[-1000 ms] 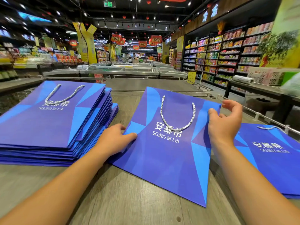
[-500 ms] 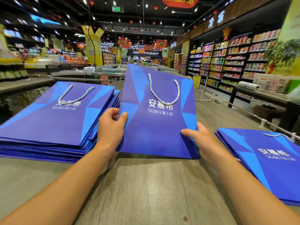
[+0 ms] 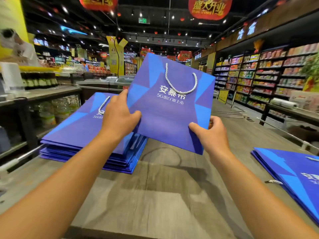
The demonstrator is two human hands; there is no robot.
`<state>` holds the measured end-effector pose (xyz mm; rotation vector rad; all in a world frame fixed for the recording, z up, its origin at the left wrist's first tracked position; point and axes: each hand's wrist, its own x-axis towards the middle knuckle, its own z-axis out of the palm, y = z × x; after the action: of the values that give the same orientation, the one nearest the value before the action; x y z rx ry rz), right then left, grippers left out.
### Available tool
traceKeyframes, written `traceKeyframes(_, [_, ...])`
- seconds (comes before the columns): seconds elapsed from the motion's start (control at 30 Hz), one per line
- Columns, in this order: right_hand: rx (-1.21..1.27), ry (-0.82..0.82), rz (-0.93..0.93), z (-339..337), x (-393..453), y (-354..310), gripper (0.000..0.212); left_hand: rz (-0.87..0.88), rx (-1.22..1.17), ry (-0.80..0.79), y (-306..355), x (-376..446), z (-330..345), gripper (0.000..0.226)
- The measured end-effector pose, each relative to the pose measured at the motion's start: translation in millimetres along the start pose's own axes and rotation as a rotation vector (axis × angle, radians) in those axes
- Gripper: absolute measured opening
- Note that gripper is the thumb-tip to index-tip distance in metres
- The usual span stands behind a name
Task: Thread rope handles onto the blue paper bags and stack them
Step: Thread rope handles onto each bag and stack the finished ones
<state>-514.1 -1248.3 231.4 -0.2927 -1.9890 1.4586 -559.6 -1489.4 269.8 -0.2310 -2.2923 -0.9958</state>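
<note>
Grey wood-grain table (image 3: 155, 200) fills the near view, both bare forearms reaching out over it. At the near right edge lies a low pile of flat blue bags (image 3: 293, 176), a short end of white rope showing beside it. Further out, the left hand (image 3: 119, 118) pinches the left edge of a flat blue paper bag (image 3: 165, 116), thumb on the printed face and fingers behind, while the right hand (image 3: 212, 133) grips the bag's lower right corner in the same way; both are closed on the paper. The bag is held clear of the table, tilted with its top away from the person, and its white twisted rope handle (image 3: 181, 80) hangs in a loop against the front, so threading looks finished on this side. Just beyond and left of the left hand sits the tall stack of finished bags (image 3: 82, 133), the top one showing its own rope. The held bag partly overhangs that stack and seems bound for it. Folded flat, the bag looks light and fairly stiff, yet thin enough to crease, so holding opposite edges seems wise. Store shelves (image 3: 259, 80) blur behind.
</note>
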Motion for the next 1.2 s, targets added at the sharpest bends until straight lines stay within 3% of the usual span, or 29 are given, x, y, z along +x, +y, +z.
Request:
traceKeyframes(0.17, [-0.112,-0.235,-0.107,65,-28,-48,0.047,-0.055,0.133,0.023,-53,10,-61,0.047])
traceKeyframes(0.33, [-0.143,-0.335,-0.146,122,-50,-65,0.087,-0.083,0.201,0.065,-107,20,-90,0.051])
traceKeyframes(0.47, [-0.361,-0.304,-0.197,145,-58,-64,0.069,-0.142,0.25,-0.025,-143,21,-86,0.048])
traceKeyframes(0.57, [-0.611,-0.362,-0.253,158,-68,-49,0.055,-0.123,0.48,-0.211,-154,8,-71,0.052])
traceKeyframes(0.63, [-0.672,-0.412,-0.275,162,-75,-41,0.053,-0.079,0.571,-0.242,-160,-2,-61,0.059])
traceKeyframes(0.93, [-0.6,-0.423,-0.351,153,-78,-41,0.06,-0.099,0.556,-0.212,-156,-7,-62,0.068])
traceKeyframes(1.2, [-0.565,-0.395,-0.35,115,-73,-40,0.059,0.026,0.473,-0.209,-111,-27,-47,0.068])
